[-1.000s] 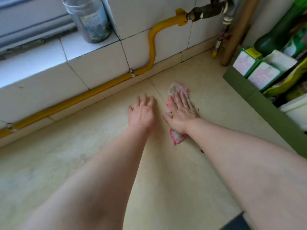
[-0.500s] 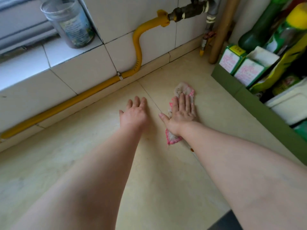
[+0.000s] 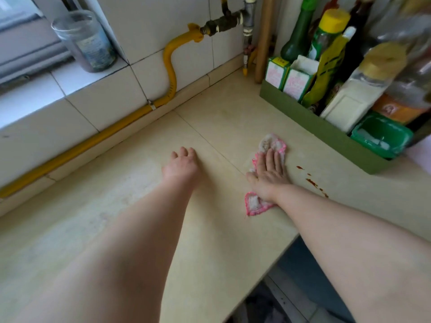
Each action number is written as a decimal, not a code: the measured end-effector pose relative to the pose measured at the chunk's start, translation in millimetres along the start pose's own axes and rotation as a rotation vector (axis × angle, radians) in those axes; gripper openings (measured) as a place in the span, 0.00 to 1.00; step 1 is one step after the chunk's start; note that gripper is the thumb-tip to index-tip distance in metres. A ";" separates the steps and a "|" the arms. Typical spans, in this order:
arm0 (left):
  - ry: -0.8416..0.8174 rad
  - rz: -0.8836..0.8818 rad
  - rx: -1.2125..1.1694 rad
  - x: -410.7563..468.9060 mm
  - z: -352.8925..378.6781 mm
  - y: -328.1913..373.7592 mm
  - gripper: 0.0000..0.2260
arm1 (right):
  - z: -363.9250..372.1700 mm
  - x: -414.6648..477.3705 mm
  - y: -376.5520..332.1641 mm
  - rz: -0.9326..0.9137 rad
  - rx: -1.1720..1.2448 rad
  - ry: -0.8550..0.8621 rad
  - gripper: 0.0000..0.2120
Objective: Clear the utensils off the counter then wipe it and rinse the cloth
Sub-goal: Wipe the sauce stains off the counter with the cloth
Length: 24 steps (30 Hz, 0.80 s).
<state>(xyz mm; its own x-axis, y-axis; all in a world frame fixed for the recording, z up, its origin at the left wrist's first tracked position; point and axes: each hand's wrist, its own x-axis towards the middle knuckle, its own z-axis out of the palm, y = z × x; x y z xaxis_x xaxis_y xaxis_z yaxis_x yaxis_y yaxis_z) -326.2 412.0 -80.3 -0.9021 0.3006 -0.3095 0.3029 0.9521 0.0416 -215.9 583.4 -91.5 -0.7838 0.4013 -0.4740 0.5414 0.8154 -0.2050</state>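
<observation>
Bench (image 3: 112, 220) is filling the frame; a green rack (image 3: 326, 134) is sitting upper right. Left hand (image 3: 182, 167) is resting at centre, fingers (image 3: 184, 152) close together. Right hand (image 3: 268, 174), fingers (image 3: 270, 158) straight and together, is pressing the pink-edged cloth (image 3: 255, 203) right of centre, near red spots (image 3: 311, 181).

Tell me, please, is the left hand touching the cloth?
No, the left hand rests on the bare counter, apart from the cloth under the right hand.

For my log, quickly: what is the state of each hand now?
Left hand: open, resting on the counter, holding nothing.
Right hand: open, pressing flat on the cloth.
</observation>
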 end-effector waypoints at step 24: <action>0.114 0.008 -0.115 32.7 -15.9 -1.5 0.32 | -17.9 61.9 -73.3 -0.289 -0.188 0.017 0.32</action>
<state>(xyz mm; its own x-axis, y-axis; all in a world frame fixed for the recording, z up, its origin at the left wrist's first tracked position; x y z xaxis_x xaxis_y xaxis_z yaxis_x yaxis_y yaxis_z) -361.0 421.3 -75.4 -0.9309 0.3060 -0.1996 0.2785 0.9480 0.1542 -309.5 556.0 -90.5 -0.9024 0.1480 -0.4047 0.2321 0.9583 -0.1670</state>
